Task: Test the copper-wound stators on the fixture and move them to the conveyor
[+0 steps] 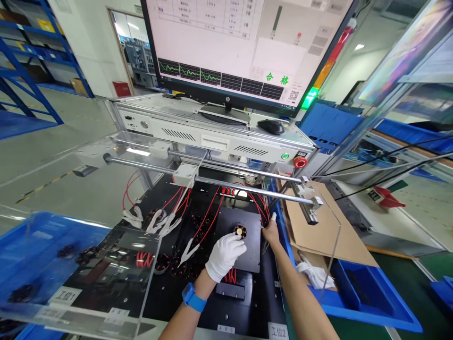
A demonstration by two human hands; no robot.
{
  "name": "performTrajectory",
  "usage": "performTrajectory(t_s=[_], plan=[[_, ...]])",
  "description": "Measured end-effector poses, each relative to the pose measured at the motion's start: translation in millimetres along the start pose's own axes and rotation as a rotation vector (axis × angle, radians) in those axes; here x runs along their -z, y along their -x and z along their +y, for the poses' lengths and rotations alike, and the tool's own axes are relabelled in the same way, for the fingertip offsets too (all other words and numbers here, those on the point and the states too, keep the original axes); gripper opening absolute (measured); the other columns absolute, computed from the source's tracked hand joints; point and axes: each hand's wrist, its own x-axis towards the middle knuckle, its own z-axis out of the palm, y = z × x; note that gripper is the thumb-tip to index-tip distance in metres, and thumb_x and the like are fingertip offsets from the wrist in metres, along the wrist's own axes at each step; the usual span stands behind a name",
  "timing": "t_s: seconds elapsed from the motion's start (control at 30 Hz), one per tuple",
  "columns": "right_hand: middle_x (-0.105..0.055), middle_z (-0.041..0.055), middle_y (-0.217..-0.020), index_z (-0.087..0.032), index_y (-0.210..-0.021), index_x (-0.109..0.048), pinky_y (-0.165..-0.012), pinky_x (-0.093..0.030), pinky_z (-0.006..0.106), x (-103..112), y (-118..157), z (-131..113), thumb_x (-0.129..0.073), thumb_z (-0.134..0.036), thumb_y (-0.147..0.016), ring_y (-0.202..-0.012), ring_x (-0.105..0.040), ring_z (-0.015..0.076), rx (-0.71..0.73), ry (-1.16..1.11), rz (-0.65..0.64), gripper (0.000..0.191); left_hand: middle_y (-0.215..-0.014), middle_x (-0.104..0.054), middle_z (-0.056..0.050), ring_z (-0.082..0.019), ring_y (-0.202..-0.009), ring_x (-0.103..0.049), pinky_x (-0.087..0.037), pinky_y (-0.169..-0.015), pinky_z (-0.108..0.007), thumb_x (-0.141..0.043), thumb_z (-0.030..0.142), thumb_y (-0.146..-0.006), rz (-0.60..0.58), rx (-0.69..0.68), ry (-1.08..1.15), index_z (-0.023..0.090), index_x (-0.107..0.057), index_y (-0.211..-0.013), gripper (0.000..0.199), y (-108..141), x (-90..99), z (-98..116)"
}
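Observation:
My left hand [225, 255], in a white glove, pinches the near edge of a small round motor stator [240, 231] with dark and copper-coloured windings. The stator sits on a square black plate [247, 255]. Just past the plate's right edge is my right hand [271, 232], its fingers curled and a white cover on one fingertip. Red wires [260, 203] run down towards it; what its fingers hold is hidden. White-sleeved test clips [189, 252] on red leads lie left of the plate.
Two metal rails [244, 187] cross above the bench, with a clear acrylic guard [134, 278] at left. Behind stand a monitor [226, 52] and a red emergency button [300, 162]. Blue bins [375, 316] flank the bench, the left one [21, 255] containing several stators.

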Motion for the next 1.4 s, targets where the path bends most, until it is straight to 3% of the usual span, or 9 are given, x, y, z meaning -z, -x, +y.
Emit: performTrajectory(t_s=[0.17, 0.3, 0.37, 0.47, 0.6, 0.73, 0.93, 1.17, 1.4], plan=[[-0.056, 0.0136, -0.115, -0.011, -0.129, -0.037, -0.086, -0.041, 0.03, 9, 31, -4, -0.042, -0.022, -0.077, -0.103, -0.055, 0.0218, 0.025, 0.013, -0.047, 0.053, -0.082, -0.07, -0.001, -0.017, -0.09, -0.062, -0.049, -0.084, -0.035, -0.049, 0.018, -0.083, -0.066, 0.007, -0.021, 0.025, -0.068, -0.083, 0.02, -10, -5.7, 5], [-0.057, 0.0131, -0.112, -0.012, -0.126, -0.04, -0.081, -0.042, 0.029, 19, 75, -5, -0.05, -0.024, -0.072, -0.099, -0.056, 0.0221, 0.038, 0.069, -0.289, 0.055, -0.078, -0.069, 0.0, -0.018, -0.095, -0.06, -0.039, -0.098, -0.043, -0.052, 0.018, -0.08, -0.162, 0.164, 0.066, 0.029, -0.068, -0.082, 0.02, -18, -6.1, 11], [-0.057, 0.0149, -0.11, -0.01, -0.126, -0.04, -0.079, -0.042, 0.03, 24, 84, -5, -0.051, -0.024, -0.072, -0.096, -0.057, 0.023, 0.017, 0.097, -0.336, 0.057, -0.076, -0.069, 0.001, -0.02, -0.099, -0.058, -0.03, -0.103, -0.051, -0.055, 0.018, -0.079, -0.182, 0.222, 0.068, 0.031, -0.068, -0.082, 0.018, -20, -5.0, 13], [-0.061, 0.0137, -0.102, -0.011, -0.119, -0.047, -0.079, -0.042, 0.033, 35, 76, -7, -0.053, -0.032, -0.073, -0.092, -0.058, 0.0244, -0.003, 0.005, -0.32, 0.051, -0.075, -0.069, 0.001, -0.023, -0.103, -0.056, -0.023, -0.104, -0.056, -0.061, 0.021, -0.074, -0.17, 0.303, 0.072, 0.031, -0.069, -0.078, 0.013, -19, -6.8, 13], [-0.064, 0.0077, -0.087, -0.014, -0.1, -0.054, -0.074, -0.044, 0.032, 50, 48, -27, -0.063, -0.045, -0.065, -0.082, -0.059, 0.0218, -0.073, -0.465, -0.273, 0.049, -0.074, -0.069, 0.0, -0.022, -0.099, -0.058, -0.028, -0.104, -0.05, -0.066, 0.02, -0.07, -0.141, 0.391, 0.155, 0.029, -0.069, -0.075, 0.011, -15, -16.3, 11], [-0.06, 0.0023, -0.073, -0.015, -0.087, -0.053, -0.063, -0.043, 0.027, 42, 40, -55, -0.066, -0.049, -0.06, -0.066, -0.055, 0.0158, -0.115, -0.785, -0.252, 0.046, -0.073, -0.069, -0.001, -0.021, -0.095, -0.06, -0.031, -0.103, -0.048, -0.066, 0.019, -0.069, -0.106, 0.425, 0.18, 0.028, -0.07, -0.075, 0.011, -14, -22.5, 11], [-0.055, -0.0008, -0.07, -0.016, -0.08, -0.052, -0.064, -0.04, 0.025, 21, 46, -67, -0.067, -0.044, -0.06, -0.064, -0.05, 0.0127, -0.132, -0.786, -0.138, 0.038, -0.073, -0.069, 0.0, -0.022, -0.097, -0.059, -0.03, -0.103, -0.048, -0.066, 0.019, -0.07, -0.115, 0.414, 0.165, 0.028, -0.07, -0.074, 0.011, -14, -22.8, 10], [-0.057, -0.0007, -0.069, -0.018, -0.088, -0.05, -0.052, -0.042, 0.025, 34, 46, -56, -0.069, -0.046, -0.056, -0.058, -0.053, 0.0138, -0.255, -0.904, -0.242, 0.046, -0.077, -0.07, -0.001, -0.022, -0.094, -0.061, -0.038, -0.099, -0.045, -0.066, 0.019, -0.07, -0.032, 0.482, 0.225, 0.027, -0.07, -0.076, 0.011, -15, -21.1, 13], [-0.048, -0.0061, -0.055, -0.02, -0.084, -0.045, -0.041, -0.04, 0.024, 18, 39, -30, -0.063, -0.045, -0.057, -0.043, -0.047, 0.0111, -0.385, -0.907, -0.002, 0.041, -0.081, -0.07, -0.002, -0.022, -0.092, -0.062, -0.045, -0.093, -0.041, -0.07, 0.018, -0.066, 0.007, 0.522, 0.255, 0.026, -0.071, -0.075, 0.012, -14, -21.9, 12]])
